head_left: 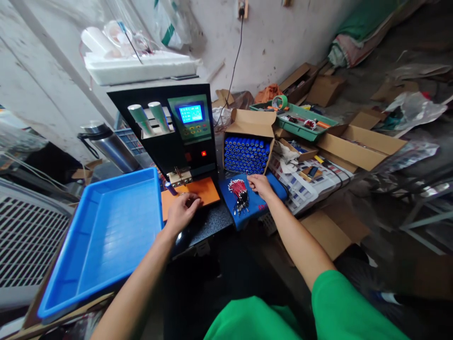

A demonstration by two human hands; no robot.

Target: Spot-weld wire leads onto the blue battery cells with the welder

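My left hand (pixel 182 210) rests on the orange board (pixel 208 191) before a black spot welder (pixel 163 141) with a lit blue screen. Its thumb stands apart from the fingers, and nothing shows between them. Just beyond the knuckles, a blue cylindrical battery cell (pixel 171 189) stands slightly tilted near the welder's electrodes (pixel 181 177). Over the blue mat (pixel 253 208), my right hand (pixel 261 185) is closed in a pinch on a thin wire lead, of which only a small tip shows. A bundle of red and black wire leads (pixel 240 193) lies beside it.
An open cardboard box (pixel 247 119) of several blue cells (pixel 246 155) stands behind the mat. A blue tray (pixel 106 236) is at the left, with a steel flask (pixel 111 146) behind. At the right are a green tool tray (pixel 300 126) and cardboard boxes (pixel 364 146).
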